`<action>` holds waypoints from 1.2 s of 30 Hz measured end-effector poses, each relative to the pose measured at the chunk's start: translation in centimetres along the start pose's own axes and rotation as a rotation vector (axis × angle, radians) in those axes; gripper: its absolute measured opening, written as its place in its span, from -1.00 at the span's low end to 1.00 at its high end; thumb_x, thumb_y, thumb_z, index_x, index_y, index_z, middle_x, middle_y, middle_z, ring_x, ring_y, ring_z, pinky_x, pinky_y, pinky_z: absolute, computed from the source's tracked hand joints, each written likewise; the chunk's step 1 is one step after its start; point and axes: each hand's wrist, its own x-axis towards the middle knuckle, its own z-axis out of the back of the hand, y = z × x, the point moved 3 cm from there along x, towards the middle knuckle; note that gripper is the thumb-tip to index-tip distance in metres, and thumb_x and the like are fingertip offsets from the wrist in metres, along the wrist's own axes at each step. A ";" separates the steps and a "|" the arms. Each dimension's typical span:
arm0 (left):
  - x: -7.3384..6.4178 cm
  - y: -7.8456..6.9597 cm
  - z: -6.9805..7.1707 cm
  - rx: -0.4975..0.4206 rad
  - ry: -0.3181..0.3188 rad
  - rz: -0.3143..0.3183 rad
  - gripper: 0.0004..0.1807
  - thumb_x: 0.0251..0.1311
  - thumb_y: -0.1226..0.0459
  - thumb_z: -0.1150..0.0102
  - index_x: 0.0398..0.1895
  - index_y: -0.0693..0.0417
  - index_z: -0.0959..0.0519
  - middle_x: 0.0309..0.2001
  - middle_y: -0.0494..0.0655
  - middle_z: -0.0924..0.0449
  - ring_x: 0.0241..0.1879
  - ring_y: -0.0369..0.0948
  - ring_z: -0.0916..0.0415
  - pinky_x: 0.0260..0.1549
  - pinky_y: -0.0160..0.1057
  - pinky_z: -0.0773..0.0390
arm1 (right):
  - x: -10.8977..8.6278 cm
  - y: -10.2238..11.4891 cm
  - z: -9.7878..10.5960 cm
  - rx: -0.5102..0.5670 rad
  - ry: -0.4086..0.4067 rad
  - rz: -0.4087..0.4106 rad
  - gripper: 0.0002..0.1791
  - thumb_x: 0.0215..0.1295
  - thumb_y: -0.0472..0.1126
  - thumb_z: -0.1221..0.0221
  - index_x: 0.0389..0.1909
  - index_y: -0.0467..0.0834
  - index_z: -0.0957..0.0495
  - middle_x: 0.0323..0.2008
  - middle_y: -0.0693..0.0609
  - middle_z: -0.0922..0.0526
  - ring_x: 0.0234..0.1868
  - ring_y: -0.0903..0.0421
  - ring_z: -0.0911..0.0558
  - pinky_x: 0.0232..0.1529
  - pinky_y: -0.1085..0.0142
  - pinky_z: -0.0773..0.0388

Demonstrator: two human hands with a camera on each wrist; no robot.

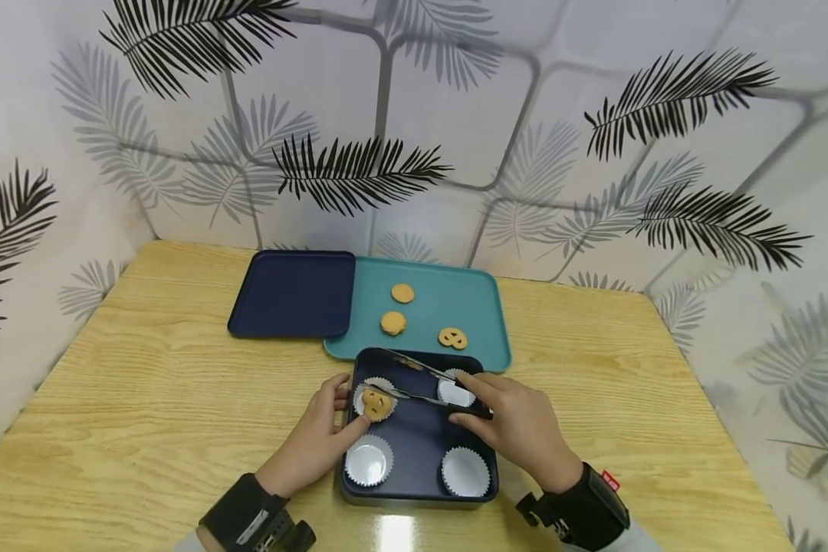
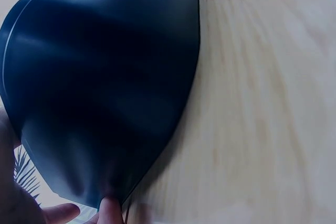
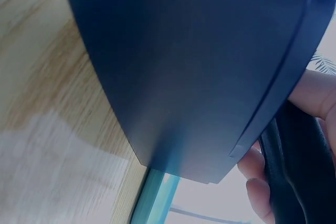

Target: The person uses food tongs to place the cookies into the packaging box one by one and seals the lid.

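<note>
A dark blue tin (image 1: 417, 441) sits on the table, with white paper cups such as this front-left cup (image 1: 369, 461) near its corners. In the back-left cup lies a pretzel-shaped cookie (image 1: 376, 405). My left hand (image 1: 324, 429) holds the tin's left side, thumb at the rim and fingers along the outer wall. With my right hand (image 1: 520, 418) I grip black-handled metal tongs (image 1: 421, 397) over the back of the tin. The tong arms are spread; one tip overlaps the cookie's cup. In the right wrist view the black tong handles (image 3: 294, 161) lie between thumb and fingers.
Behind the tin, a teal tray (image 1: 428, 276) bears a round cookie (image 1: 403, 293), another cookie (image 1: 392, 323) and a pretzel-shaped cookie (image 1: 452, 338). A navy tray (image 1: 293, 295) overlaps its left end. A patterned wall covering (image 1: 441, 100) stands close behind the trays.
</note>
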 end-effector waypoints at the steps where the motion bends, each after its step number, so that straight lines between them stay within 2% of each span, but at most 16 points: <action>1: 0.0 0.0 0.0 -0.001 0.000 0.001 -0.19 0.28 0.12 -0.16 0.47 0.21 -0.03 0.21 0.20 -0.27 0.22 0.01 -0.28 0.02 -0.10 -0.50 | 0.0 0.0 0.0 0.000 -0.001 -0.001 -0.34 -0.03 0.13 -0.44 0.12 -0.04 -0.62 -0.18 0.05 -0.72 -0.30 0.15 -0.69 -0.44 0.32 -0.60; 10: 0.1 0.0 0.0 0.003 0.000 0.008 -0.19 0.28 0.11 -0.17 0.47 0.19 -0.03 0.21 0.18 -0.27 0.22 -0.01 -0.28 0.03 -0.11 -0.50 | 0.1 -0.4 0.8 0.003 -0.049 -0.007 -0.34 -0.04 0.12 -0.45 0.10 -0.08 -0.63 -0.20 0.03 -0.73 -0.43 0.23 -0.64 -0.50 0.37 -0.55; 19: 0.0 -0.2 0.0 0.003 -0.001 0.006 -0.21 0.28 0.13 -0.17 0.46 0.19 -0.05 0.20 0.17 -0.29 0.21 -0.01 -0.30 0.00 -0.12 -0.51 | 1.6 -1.6 1.8 0.019 -0.082 -0.051 -0.35 -0.02 0.10 -0.44 0.10 -0.12 -0.62 -0.18 -0.06 -0.73 -0.47 0.18 -0.63 -0.57 0.34 -0.50; 22: 0.0 -0.2 0.0 0.002 -0.001 0.006 -0.21 0.28 0.13 -0.17 0.46 0.19 -0.06 0.20 0.17 -0.29 0.21 -0.01 -0.30 0.00 -0.12 -0.51 | 2.5 -2.4 1.9 0.024 -0.058 -0.085 -0.33 0.00 0.12 -0.42 0.13 -0.11 -0.61 -0.19 -0.05 -0.73 -0.50 0.20 -0.59 -0.60 0.36 -0.43; 24: 0.0 -0.2 0.1 0.001 -0.002 0.005 -0.22 0.28 0.13 -0.17 0.45 0.19 -0.06 0.20 0.16 -0.30 0.21 -0.01 -0.30 0.00 -0.12 -0.51 | 3.3 -3.0 1.8 0.027 -0.026 -0.112 -0.33 0.01 0.13 -0.41 0.14 -0.11 -0.60 -0.26 -0.02 -0.71 -0.54 0.22 -0.52 -0.63 0.37 -0.35; 26: 0.0 -0.1 0.2 -0.002 -0.003 0.005 -0.22 0.28 0.13 -0.17 0.45 0.19 -0.07 0.20 0.16 -0.30 0.21 -0.01 -0.30 0.00 -0.12 -0.51 | 4.1 -3.7 1.6 0.035 0.019 -0.142 -0.35 0.03 0.14 -0.40 0.13 -0.10 -0.61 -0.38 0.04 -0.66 -0.57 0.25 -0.45 -0.64 0.38 -0.27; 29: 0.0 0.0 0.1 -0.008 -0.002 0.005 -0.23 0.28 0.14 -0.18 0.45 0.18 -0.07 0.20 0.15 -0.30 0.20 -0.02 -0.30 -0.01 -0.13 -0.51 | 5.3 -5.0 1.2 0.035 0.097 -0.191 -0.38 0.07 0.15 -0.37 0.11 -0.10 -0.61 -0.41 0.04 -0.62 -0.62 0.24 -0.37 -0.66 0.36 -0.20; 36: 0.1 0.2 0.1 0.000 -0.002 0.011 -0.22 0.27 0.11 -0.17 0.46 0.15 -0.07 0.20 0.13 -0.29 0.21 -0.04 -0.28 0.02 -0.13 -0.50 | 7.2 -7.6 0.2 0.064 0.251 -0.319 -0.34 0.10 0.15 -0.35 0.18 -0.11 -0.57 -0.31 -0.04 -0.66 -0.61 0.15 -0.39 -0.64 0.30 -0.20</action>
